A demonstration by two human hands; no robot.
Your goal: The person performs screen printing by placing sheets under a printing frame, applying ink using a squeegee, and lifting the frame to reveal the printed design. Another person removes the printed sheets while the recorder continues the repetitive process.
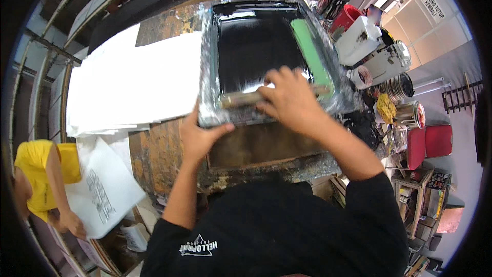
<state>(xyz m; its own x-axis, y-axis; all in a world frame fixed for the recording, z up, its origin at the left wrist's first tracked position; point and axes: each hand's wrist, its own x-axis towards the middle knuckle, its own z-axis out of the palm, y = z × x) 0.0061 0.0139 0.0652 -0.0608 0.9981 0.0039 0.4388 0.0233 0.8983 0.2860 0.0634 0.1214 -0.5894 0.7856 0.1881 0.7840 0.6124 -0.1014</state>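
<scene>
Black ink covers the mesh inside a printing screen frame in the head view, with a green strip along its right side. The person's right hand grips a squeegee lying crosswise near the frame's close end. The left hand spreads thumb and fingers at the near-left corner; whether it grips, I cannot tell. White sheets lie left on the stained surface. Lower left, someone in yellow holds a printed sheet.
</scene>
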